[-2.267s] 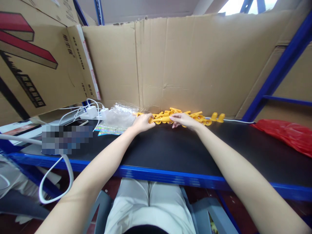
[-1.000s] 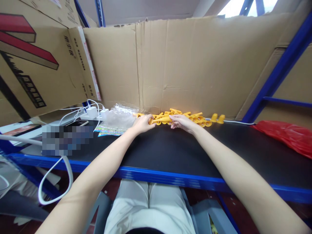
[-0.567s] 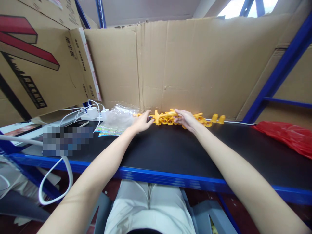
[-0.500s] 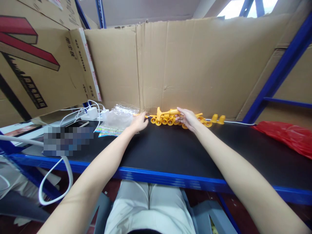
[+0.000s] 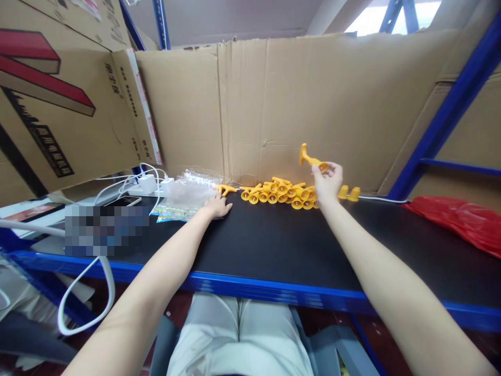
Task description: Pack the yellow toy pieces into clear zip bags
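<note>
One yellow plastic piece (image 5: 311, 158) is pinched in the right hand (image 5: 327, 183), lifted at 12 o'clock above the yellow pile (image 5: 279, 192). Left hand (image 5: 216, 206) lies flat, empty, on the table (image 5: 274, 240); most pieces are unpicked.

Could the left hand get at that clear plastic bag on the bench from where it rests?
Probably yes. The left hand rests on the black bench top just right of the clear plastic bag, and nothing lies between them. The right hand is busy, pinching a yellow plastic piece up in the air.

Black shelf top (image 5: 274, 245), blue steel frame (image 5: 450, 112) — cardboard backing (image 5: 313, 99), daylight upper right.
</note>
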`<state>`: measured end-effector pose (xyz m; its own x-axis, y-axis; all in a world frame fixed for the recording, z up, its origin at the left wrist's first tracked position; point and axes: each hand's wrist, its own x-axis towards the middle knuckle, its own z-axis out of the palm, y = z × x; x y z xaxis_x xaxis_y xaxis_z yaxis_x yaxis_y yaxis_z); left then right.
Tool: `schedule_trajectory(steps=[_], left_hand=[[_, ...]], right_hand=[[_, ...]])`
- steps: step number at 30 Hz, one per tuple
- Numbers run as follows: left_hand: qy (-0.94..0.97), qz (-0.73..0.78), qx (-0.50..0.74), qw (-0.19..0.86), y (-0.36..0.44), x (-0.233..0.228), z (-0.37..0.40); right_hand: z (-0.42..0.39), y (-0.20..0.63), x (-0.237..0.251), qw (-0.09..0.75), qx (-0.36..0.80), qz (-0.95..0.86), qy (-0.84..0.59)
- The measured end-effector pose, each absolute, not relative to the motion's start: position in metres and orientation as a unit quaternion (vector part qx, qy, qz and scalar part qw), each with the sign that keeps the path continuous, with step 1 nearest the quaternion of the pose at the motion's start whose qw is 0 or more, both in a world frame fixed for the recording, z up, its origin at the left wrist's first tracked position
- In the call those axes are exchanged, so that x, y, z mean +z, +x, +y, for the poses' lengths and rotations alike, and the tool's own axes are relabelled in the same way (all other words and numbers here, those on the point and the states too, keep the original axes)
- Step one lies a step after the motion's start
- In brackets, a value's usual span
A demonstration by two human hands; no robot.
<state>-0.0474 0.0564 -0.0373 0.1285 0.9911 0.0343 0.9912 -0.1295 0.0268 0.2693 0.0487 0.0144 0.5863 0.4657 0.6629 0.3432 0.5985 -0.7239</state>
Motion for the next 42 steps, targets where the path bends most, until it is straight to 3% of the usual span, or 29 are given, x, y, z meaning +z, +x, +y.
schedule_trajectory(steps=[7, 15, 20, 33, 38, 42], left_hand=[[-0.759, -0.65, -0.041, 0.011, -0.046, -0.037, 0.056], [-0.786, -0.611, -0.087, 0.039, -0.045, -0.034, 0.052], [-0.796, -0.585, -0.139, 0.06, -0.043, -0.033, 0.051], [-0.738, -0.516, -0.425, 0.088, -0.03, -0.006, 0.034], [-0.743, -0.518, -0.424, 0.032, -0.024, -0.012, 0.037], [-0.796, -0.505, -0.334, -0.019, -0.025, -0.021, 0.041]], right_hand=[[0.043, 0.273, -0.012, 0.575, -0.152, -0.554, -0.582], [0.045, 0.272, -0.027, 0.306, -0.145, -0.665, -0.665], [0.051, 0.278, -0.029, 0.268, -0.11, -0.684, -0.67], [0.047, 0.279, -0.026, 0.247, -0.084, -0.685, -0.68], [0.047, 0.279, -0.026, 0.245, -0.084, -0.69, -0.676], [0.049, 0.28, -0.028, 0.243, -0.087, -0.691, -0.675]])
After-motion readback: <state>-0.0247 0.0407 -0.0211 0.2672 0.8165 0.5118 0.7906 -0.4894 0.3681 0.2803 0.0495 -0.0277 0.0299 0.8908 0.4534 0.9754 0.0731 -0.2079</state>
